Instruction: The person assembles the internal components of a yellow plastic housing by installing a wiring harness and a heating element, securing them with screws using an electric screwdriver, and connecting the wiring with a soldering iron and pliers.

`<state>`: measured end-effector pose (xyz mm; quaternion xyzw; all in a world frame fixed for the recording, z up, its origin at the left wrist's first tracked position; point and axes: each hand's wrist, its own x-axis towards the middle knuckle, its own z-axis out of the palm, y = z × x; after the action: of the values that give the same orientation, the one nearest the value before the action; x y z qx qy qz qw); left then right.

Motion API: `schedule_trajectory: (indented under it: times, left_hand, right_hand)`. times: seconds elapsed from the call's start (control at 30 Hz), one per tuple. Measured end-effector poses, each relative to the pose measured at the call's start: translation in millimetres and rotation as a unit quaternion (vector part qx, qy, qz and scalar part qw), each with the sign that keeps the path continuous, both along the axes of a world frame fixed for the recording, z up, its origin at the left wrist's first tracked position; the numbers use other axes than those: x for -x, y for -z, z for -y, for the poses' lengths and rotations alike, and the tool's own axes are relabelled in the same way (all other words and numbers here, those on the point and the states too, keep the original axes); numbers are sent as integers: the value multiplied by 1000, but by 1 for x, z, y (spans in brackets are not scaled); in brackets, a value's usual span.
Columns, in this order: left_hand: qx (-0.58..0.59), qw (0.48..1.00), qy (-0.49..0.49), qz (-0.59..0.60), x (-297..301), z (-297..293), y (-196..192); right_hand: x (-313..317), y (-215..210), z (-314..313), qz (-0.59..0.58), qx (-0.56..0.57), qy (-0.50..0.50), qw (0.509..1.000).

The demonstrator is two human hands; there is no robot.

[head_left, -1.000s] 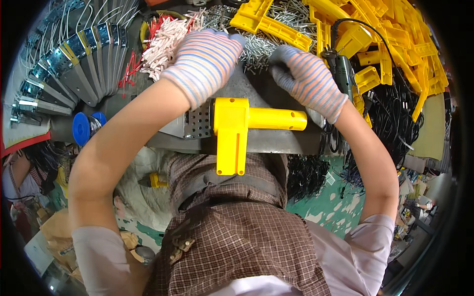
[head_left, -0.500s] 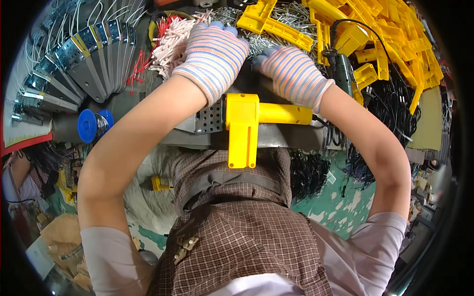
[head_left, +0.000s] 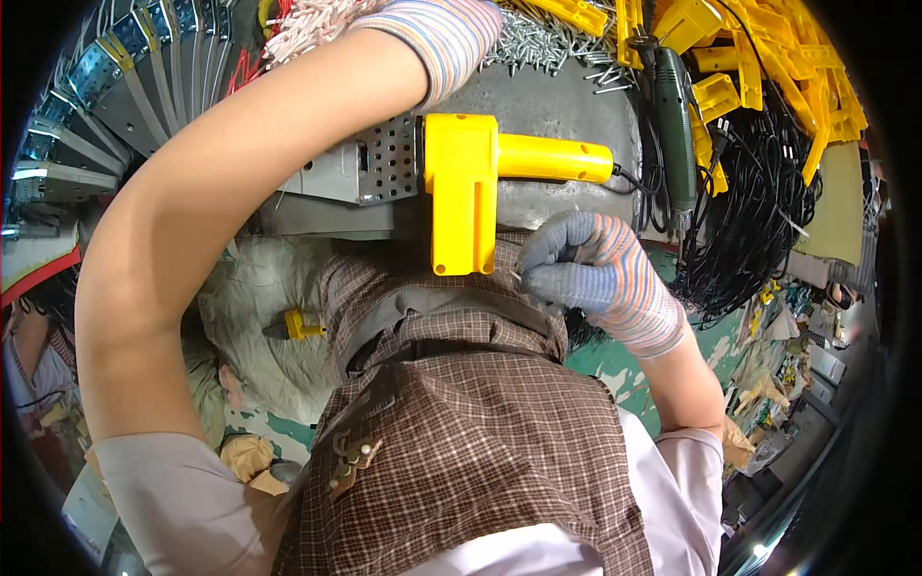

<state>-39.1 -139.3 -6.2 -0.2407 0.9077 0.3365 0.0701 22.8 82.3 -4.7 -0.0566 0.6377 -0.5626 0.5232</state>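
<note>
In the middle, on the bench edge, lies a yellow plastic tool (head_left: 462, 182) with a round handle to the right, a perforated metal guard (head_left: 389, 161) to the left and a black cord. Its lower yellow part overhangs the edge above my lap. My left hand (head_left: 447, 43), in a striped glove, reaches over the pile of silver screws (head_left: 538, 43); its fingers are cut off by the top edge. Below the tool's handle, my right hand (head_left: 600, 278) has its grey-tipped fingers curled in a pinch. Thin, light screw-like tips stick out at them.
A dark green electric screwdriver (head_left: 674, 130) stands right of the tool. Yellow plastic shells (head_left: 768, 67) and black cords (head_left: 759, 202) are heaped at the right. White sleeved pieces (head_left: 312, 24) lie at the top. Grey metal blades with wires (head_left: 144, 77) line the left.
My right hand has drawn back from the screw pile toward my lap, fingers now pinched. My left hand remains at the pile. The view has shifted, so the bench appears higher.
</note>
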Motion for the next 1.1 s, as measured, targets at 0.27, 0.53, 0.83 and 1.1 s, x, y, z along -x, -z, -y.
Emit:
schedule_trajectory:
  times: [0.27, 0.53, 0.83, 1.1]
  left_hand:
    - [187, 940, 232, -167, -35, 34, 19]
    - [-262, 927, 121, -240, -174, 11, 10]
    - [-5, 900, 258, -352, -192, 2, 45]
    - [31, 874, 306, -375, -189, 3, 42]
  right_hand:
    - [-8, 7, 13, 27, -27, 8, 999]
    - [-10, -4, 14, -89, -32, 31, 995]
    - [3, -6, 29, -182, 90, 80, 976]
    - [17, -13, 53, -282, 27, 75, 956]
